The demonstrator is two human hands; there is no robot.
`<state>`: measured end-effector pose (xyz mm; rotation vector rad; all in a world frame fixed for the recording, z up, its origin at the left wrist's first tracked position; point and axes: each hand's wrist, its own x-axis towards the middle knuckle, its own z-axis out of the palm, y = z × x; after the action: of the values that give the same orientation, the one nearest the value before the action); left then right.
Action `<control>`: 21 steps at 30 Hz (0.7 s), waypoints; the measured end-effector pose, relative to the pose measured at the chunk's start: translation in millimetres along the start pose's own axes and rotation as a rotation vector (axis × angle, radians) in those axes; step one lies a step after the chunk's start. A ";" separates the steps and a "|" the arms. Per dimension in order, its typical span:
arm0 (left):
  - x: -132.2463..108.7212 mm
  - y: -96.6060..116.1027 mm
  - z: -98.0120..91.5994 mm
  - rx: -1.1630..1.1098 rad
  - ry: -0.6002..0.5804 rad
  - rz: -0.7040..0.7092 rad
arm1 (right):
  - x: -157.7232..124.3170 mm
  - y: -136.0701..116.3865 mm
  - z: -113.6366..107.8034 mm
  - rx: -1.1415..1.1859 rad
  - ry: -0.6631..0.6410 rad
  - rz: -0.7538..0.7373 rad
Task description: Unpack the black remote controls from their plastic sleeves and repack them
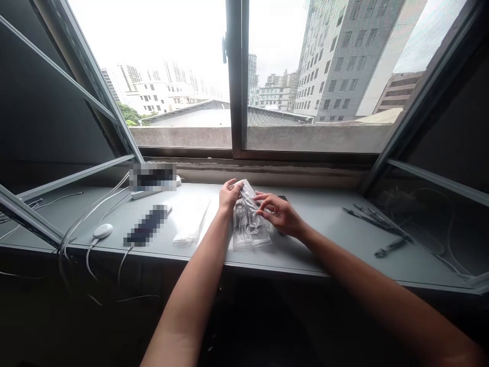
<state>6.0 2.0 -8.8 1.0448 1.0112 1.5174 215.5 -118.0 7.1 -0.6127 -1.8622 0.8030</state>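
Observation:
A transparent plastic packet (249,222) lies upright on the grey sill desk (317,255), with dark and silvery contents I cannot make out. My left hand (229,197) grips the packet's top corner between thumb and fingers. My right hand (277,214) sits at the packet's right side, fingertips against the plastic, though a firm grip cannot be told from this view. Partly under that hand lies a small dark object (282,198).
To the left lie a white mouse (103,231), a folded white plastic sheet (190,227), a blurred dark device (146,225) and a white power strip (142,194), with white cables trailing over the edge. Dark tools (382,229) lie at right. Open window frames flank the desk.

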 end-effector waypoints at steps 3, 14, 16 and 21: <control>-1.3 5.1 3.1 -0.195 0.007 -0.080 | 3.5 -1.3 -0.6 0.070 0.093 0.084; -16.3 14.3 15.8 -0.304 -0.253 -0.151 | 8.9 -10.5 -8.3 0.665 0.032 0.632; -20.2 14.2 17.7 -0.237 -0.324 -0.129 | 8.2 -12.3 -10.6 0.677 -0.035 0.692; -25.7 13.8 22.4 -0.113 -0.438 -0.158 | 6.9 -12.7 -10.7 0.695 -0.039 0.638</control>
<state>27.2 -23.2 7.4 1.1254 0.6747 1.1362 221.8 -118.7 24.0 -0.7326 -1.2712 1.7828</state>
